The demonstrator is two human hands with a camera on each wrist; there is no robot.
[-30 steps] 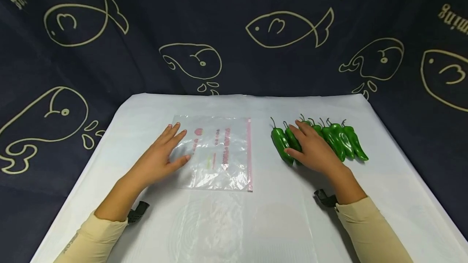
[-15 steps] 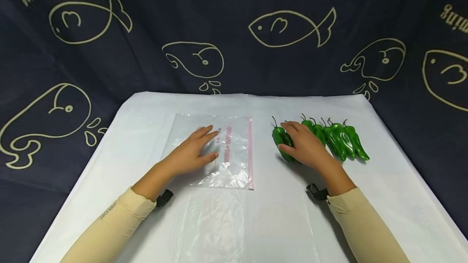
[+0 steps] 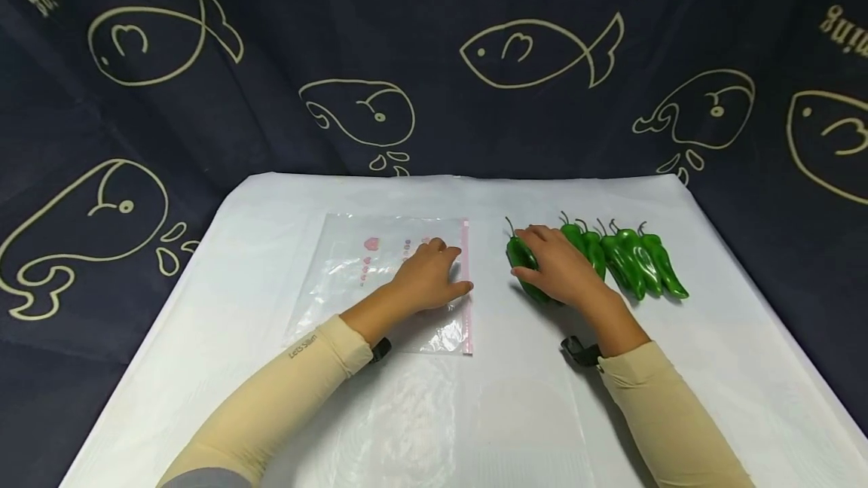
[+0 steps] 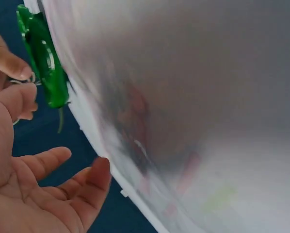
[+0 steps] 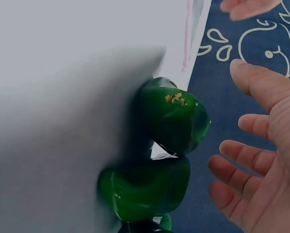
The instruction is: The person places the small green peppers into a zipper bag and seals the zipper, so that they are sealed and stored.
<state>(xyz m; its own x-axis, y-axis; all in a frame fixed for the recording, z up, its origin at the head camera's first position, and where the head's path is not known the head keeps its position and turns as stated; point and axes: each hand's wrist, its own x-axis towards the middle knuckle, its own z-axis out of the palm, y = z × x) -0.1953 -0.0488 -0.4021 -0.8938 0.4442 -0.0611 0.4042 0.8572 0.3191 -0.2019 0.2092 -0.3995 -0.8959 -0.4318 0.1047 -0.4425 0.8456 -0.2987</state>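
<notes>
A clear zip bag [image 3: 339,277] with pink print lies flat on the white table, its pink zip strip [image 3: 468,337] toward the peppers. Over the strip side hovers my left hand [image 3: 427,277], fingers loosely bent and holding nothing. In the left wrist view the left hand's [image 4: 53,194] fingers are spread above the bag. My right hand [image 3: 559,262] is above the leftmost green peppers [image 3: 521,254], hiding part of them. In the right wrist view, that hand [image 5: 266,155] has relaxed fingers apart from the peppers [image 5: 171,116], with nothing in its grasp.
Several more green peppers [image 3: 627,258] lie in a row to the right, stems pointing away. A white sheet covers the table [image 3: 515,413]. Behind its far edge hangs a dark blue cloth [image 3: 420,36] with fish drawings.
My left hand has moved right across the bag, from its left side to the zip strip. My right hand has shifted slightly left over the peppers.
</notes>
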